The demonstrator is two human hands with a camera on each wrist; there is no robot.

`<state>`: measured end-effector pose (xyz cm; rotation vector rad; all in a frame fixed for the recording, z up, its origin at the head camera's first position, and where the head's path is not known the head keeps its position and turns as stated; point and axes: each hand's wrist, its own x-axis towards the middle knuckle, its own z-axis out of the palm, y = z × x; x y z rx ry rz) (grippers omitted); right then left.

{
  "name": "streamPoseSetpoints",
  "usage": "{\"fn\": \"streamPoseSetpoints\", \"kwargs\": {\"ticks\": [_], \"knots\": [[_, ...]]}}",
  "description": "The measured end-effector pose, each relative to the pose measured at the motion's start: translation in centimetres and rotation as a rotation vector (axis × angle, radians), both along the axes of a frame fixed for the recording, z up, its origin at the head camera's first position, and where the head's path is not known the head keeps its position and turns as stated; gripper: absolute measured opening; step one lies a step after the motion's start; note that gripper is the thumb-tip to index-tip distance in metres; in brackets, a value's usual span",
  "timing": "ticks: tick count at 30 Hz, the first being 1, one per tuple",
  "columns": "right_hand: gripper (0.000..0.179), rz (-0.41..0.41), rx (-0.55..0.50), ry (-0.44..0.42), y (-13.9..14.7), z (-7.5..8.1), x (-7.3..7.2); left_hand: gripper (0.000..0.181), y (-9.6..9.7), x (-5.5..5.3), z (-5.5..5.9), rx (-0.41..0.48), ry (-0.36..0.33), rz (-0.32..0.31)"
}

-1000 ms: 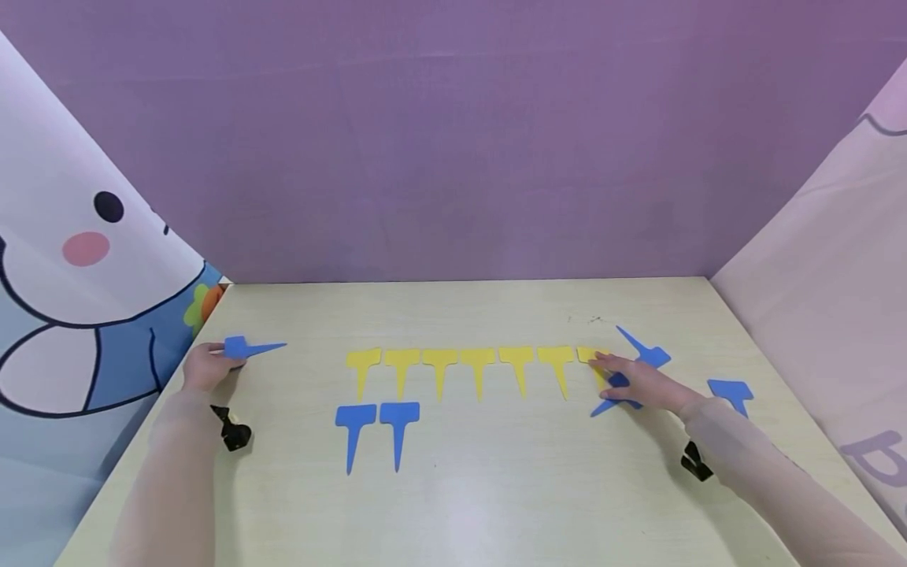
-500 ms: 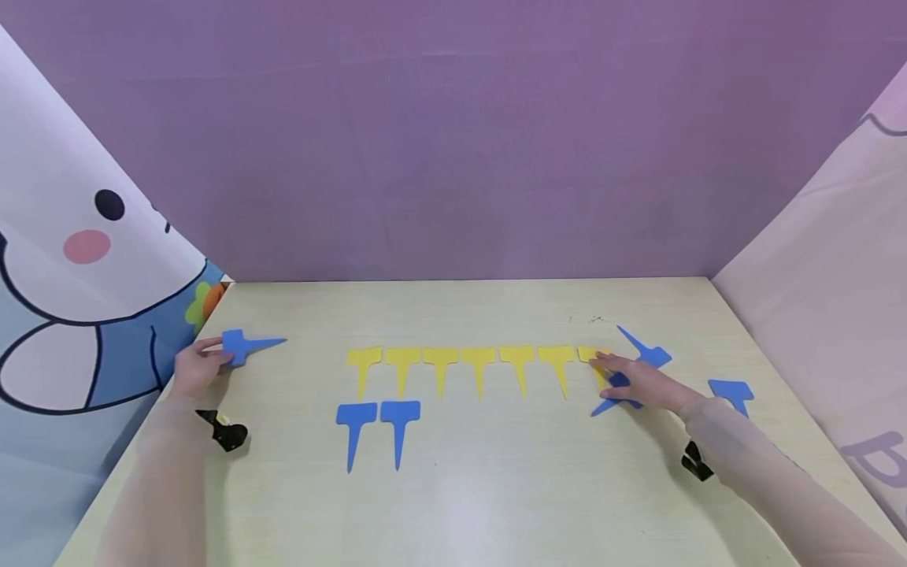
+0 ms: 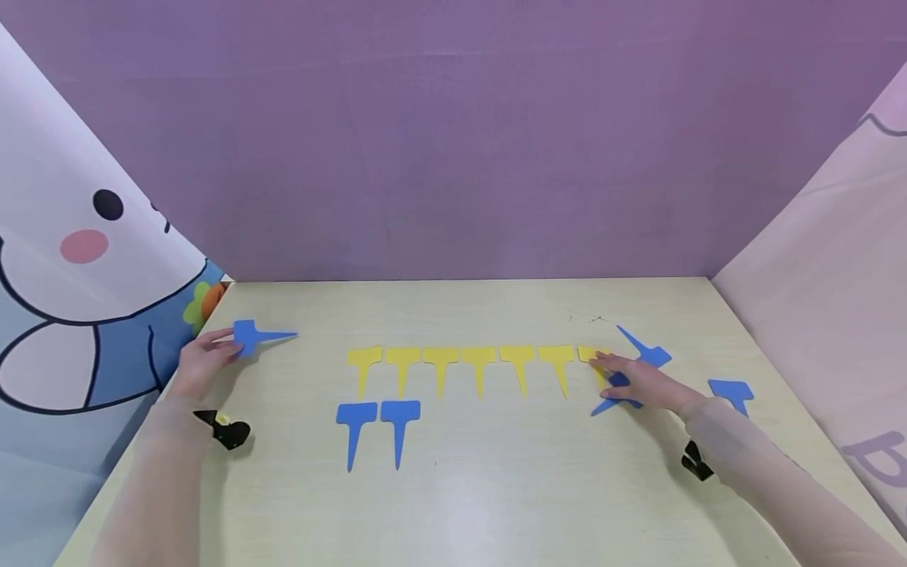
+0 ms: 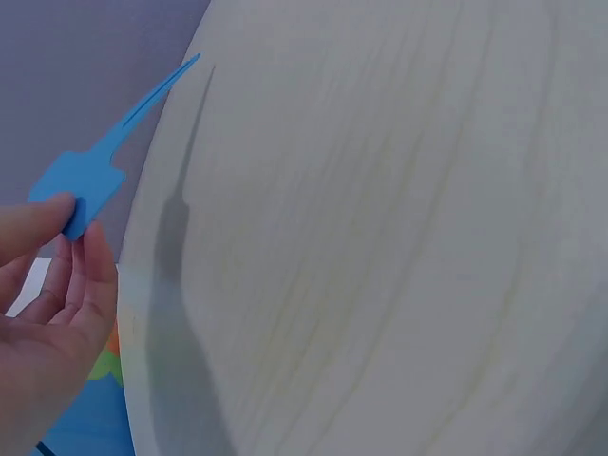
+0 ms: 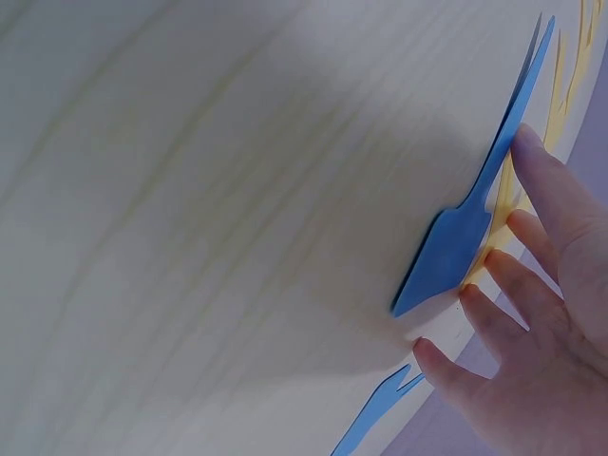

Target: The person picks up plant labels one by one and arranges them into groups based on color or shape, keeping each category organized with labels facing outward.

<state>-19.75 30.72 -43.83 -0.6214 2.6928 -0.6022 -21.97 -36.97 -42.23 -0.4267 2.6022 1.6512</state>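
Observation:
Near the table's far left corner, my left hand pinches a blue T-shaped plant label by its head. Its stem points right, and the left wrist view shows the label raised, its shadow falling on the table. My right hand rests with loosely spread fingers over the right end of a row of yellow plant labels. Partly beneath it lies another blue plant label, with the thumb at its stem. The hand hides part of the last yellow label.
Two blue labels stand side by side in front of the yellow row's left end. A blue label lies slanted behind the right hand; one more blue label is partly covered by the right sleeve. A purple backdrop rises behind the table.
My left hand first drew slightly left, turning the blue label's face more to view, then moved it slightly up and right. The right hand has stayed put.

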Motion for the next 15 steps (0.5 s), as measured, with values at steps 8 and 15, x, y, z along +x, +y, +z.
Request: {"fn": "streamPoseSetpoints", "kwargs": {"ticks": [8,15], "knots": [[0.063,-0.007,0.008,-0.012,-0.1,0.1,0.0,0.05,0.9,-0.1,0.7,0.116,0.033,-0.05],[0.063,-0.002,0.003,-0.014,-0.2,0.2,0.1,0.054,2.2,-0.3,1.1,0.186,0.06,-0.127]]}}
